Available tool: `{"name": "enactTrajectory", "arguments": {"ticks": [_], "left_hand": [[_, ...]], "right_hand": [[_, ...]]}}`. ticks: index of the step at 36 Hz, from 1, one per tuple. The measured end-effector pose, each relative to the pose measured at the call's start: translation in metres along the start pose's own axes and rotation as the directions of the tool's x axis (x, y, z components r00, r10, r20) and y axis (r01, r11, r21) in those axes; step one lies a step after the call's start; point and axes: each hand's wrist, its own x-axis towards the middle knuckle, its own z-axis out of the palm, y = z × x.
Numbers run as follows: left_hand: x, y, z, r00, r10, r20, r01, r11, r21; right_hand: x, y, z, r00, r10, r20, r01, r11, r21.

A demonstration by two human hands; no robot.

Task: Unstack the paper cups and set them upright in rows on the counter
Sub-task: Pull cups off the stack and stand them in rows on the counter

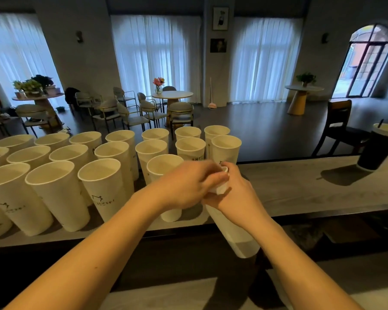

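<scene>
A tilted stack of white paper cups is held over the near edge of the tabletop, its closed base pointing down toward the viewer. The right hand is wrapped around the stack's upper part, its grip closed on it. The left hand is closed on the rim end of the stack, fingers pinched at the topmost cup. To the left, upright cups are set in three rows on the tabletop, mouths up, some printed with a small logo. Well apart on the right, a dark lidded cup is seen near the far edge.
</scene>
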Motion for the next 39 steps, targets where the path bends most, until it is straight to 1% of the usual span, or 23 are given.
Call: {"name": "enactTrajectory", "arguments": {"ticks": [1, 2, 3, 6, 10, 14, 17, 18, 21, 24, 25, 26, 28, 31, 36, 39], "left_hand": [[0.002, 0.003, 0.001, 0.997, 0.001, 0.08, 0.002, 1.0, -0.031], [0.004, 0.006, 0.002, 0.993, 0.001, 0.121, 0.005, 0.999, -0.052], [0.006, 0.007, 0.003, 0.992, -0.003, 0.13, 0.012, 0.998, -0.065], [0.012, 0.008, 0.005, 0.996, -0.023, 0.087, 0.032, 0.995, -0.097], [0.013, 0.006, 0.009, 0.997, -0.065, 0.046, 0.073, 0.976, -0.207], [0.017, 0.009, 0.012, 0.995, -0.102, -0.011, 0.096, 0.966, -0.24], [0.02, 0.009, 0.01, 0.984, -0.151, -0.09, 0.122, 0.955, -0.272], [0.02, 0.01, 0.01, 0.982, -0.149, -0.112, 0.116, 0.958, -0.26], [0.023, 0.01, 0.006, 0.977, -0.082, -0.198, 0.05, 0.986, -0.159], [0.026, 0.006, -0.005, 0.922, -0.063, -0.381, 0.034, 0.996, -0.082], [0.027, 0.006, -0.008, 0.906, -0.064, -0.419, 0.038, 0.997, -0.07], [0.028, 0.006, -0.01, 0.897, -0.065, -0.437, 0.04, 0.997, -0.066], [0.029, 0.008, -0.011, 0.9, -0.061, -0.431, 0.046, 0.998, -0.044], [0.031, 0.007, -0.011, 0.898, -0.044, -0.437, 0.057, 0.998, 0.016], [0.029, 0.005, -0.017, 0.871, -0.043, -0.49, 0.061, 0.998, 0.02], [0.026, 0.002, -0.022, 0.841, -0.002, -0.541, 0.032, 0.998, 0.045]], "right_hand": [[0.0, 0.0, 0.0, 1.0, -0.003, -0.012, 0.003, 1.0, -0.009], [0.001, 0.001, 0.0, 1.0, 0.002, -0.022, -0.002, 1.0, -0.012], [0.0, 0.002, 0.0, 1.0, 0.005, -0.03, -0.005, 1.0, -0.004], [-0.001, 0.006, -0.003, 0.999, 0.0, -0.05, 0.001, 1.0, 0.007], [0.0, 0.01, -0.005, 0.995, -0.034, -0.09, 0.03, 0.999, -0.042], [0.003, 0.015, -0.007, 0.995, -0.03, -0.096, 0.023, 0.997, -0.071], [0.006, 0.017, -0.008, 0.992, -0.051, -0.113, 0.04, 0.994, -0.098], [0.006, 0.016, -0.009, 0.991, -0.058, -0.118, 0.046, 0.994, -0.103], [0.006, 0.018, -0.015, 0.992, -0.03, -0.125, 0.016, 0.994, -0.112], [0.005, 0.026, -0.027, 0.989, 0.04, -0.145, -0.064, 0.983, -0.169], [0.006, 0.03, -0.031, 0.985, 0.077, -0.155, -0.105, 0.978, -0.181], [0.006, 0.033, -0.034, 0.98, 0.112, -0.164, -0.142, 0.973, -0.184], [0.008, 0.037, -0.038, 0.972, 0.164, -0.17, -0.195, 0.964, -0.183], [0.011, 0.038, -0.039, 0.959, 0.207, -0.192, -0.246, 0.947, -0.206], [0.011, 0.039, -0.043, 0.94, 0.231, -0.252, -0.284, 0.938, -0.2], [0.012, 0.037, -0.046, 0.924, 0.231, -0.303, -0.298, 0.934, -0.198]]}}
